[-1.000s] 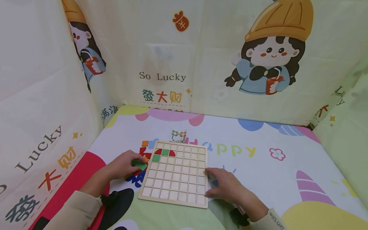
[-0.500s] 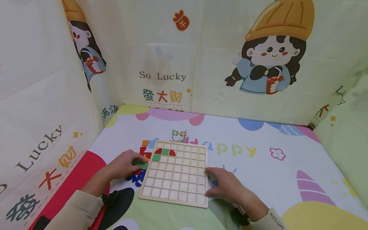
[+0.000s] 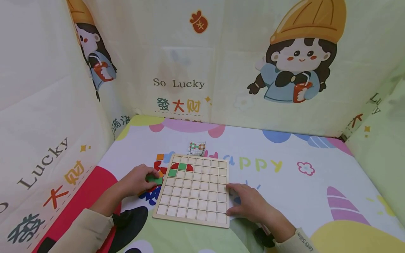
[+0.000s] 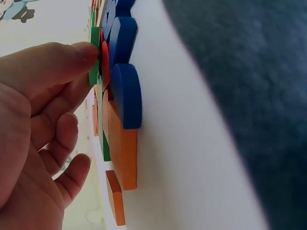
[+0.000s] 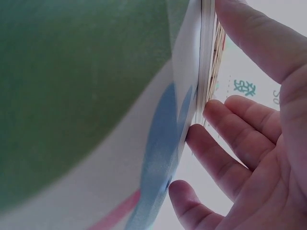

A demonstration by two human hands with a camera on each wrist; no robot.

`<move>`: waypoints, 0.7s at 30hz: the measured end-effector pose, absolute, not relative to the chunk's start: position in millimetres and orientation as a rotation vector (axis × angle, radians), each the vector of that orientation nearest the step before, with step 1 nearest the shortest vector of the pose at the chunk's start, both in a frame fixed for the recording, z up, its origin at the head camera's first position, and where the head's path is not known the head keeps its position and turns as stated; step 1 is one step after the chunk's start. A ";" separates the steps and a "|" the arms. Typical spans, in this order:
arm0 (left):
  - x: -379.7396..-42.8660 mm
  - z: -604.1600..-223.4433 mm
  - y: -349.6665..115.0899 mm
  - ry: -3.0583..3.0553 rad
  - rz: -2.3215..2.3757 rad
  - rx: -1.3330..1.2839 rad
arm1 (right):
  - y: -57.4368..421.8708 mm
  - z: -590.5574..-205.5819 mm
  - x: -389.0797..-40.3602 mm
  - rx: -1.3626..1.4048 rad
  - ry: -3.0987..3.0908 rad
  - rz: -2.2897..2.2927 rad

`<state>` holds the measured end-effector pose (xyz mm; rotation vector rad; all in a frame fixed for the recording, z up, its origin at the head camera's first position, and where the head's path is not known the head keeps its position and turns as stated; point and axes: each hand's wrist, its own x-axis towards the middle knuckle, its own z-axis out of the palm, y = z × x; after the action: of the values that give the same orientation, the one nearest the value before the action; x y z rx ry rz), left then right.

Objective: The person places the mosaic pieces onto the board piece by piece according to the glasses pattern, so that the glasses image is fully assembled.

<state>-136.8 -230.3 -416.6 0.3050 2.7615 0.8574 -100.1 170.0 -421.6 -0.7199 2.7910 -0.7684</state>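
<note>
My left hand pinches a green tile between thumb and fingertips, just over a heap of loose tiles left of the board. Blue tiles and an orange tile lie close below it in the left wrist view. A wooden grid board lies flat on the table. Two red tiles and two green tiles sit in its upper left cells, among them a green tile. Thumb and fingertips of my right hand, spread apart, rest against the board's right edge.
A small pattern card lies behind the board. Red tiles and an orange tile lie along the board's left side. A patterned cloth covers the table, and printed curtains stand at the back and sides.
The green tile in my left hand has turned slightly, its near corner lifting to lie more level. My right hand and the board keep their places.
</note>
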 end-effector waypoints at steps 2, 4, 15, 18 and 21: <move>-137.6 -416.3 -229.8 2.764 0.868 0.291 | 169.9 -421.8 -100.2 -0.720 2.790 -0.768; -139.0 -415.1 -228.3 2.767 0.885 0.277 | 169.9 -422.3 -100.6 -0.725 2.791 -0.763; -150.3 -407.0 -205.3 2.784 0.896 0.334 | 170.1 -422.4 -100.7 -0.739 2.797 -0.767; -154.3 -406.6 -197.4 2.782 0.891 0.371 | 170.1 -422.2 -100.7 -0.741 2.794 -0.772; -158.2 -406.5 -190.4 2.772 0.889 0.408 | 170.0 -422.0 -100.8 -0.737 2.789 -0.778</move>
<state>-158.2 -190.4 -406.5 0.4084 2.7718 0.8891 -100.8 170.0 -422.0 -0.7372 2.7886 -0.7778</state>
